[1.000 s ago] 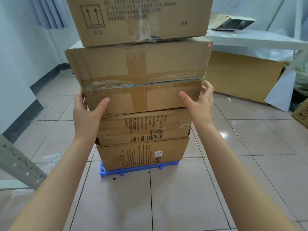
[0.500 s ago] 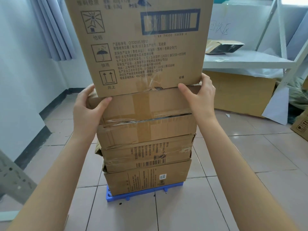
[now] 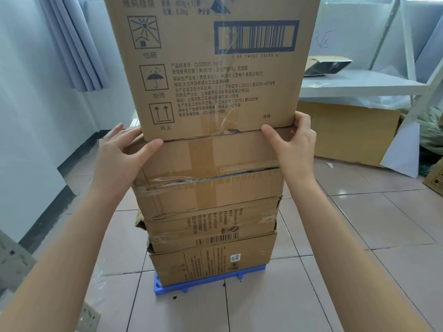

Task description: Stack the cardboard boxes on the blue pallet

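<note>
The left hand [image 3: 122,154] is spread around the left end of the tape-wrapped brown cardboard box [image 3: 208,173], third up in the stack, thumb pressed along the seam right under the box above. The right hand [image 3: 293,142] grips the opposite end, thumb across the front top edge, fingers curled round the corner where the two boxes meet. Resting on it is the tall printed cardboard box [image 3: 213,65] (barcode, umbrella and arrow symbols facing us), its top out of view. Below the hands sit a crumpled barcoded carton [image 3: 211,226] and a plain bottom carton [image 3: 213,262], slightly offset, on the small blue plastic pallet [image 3: 167,288], whose front edge shows on the tiled floor [image 3: 335,259]. A flattened cardboard sheet [image 3: 347,130] leans under the white shelf [image 3: 359,87], right.
</note>
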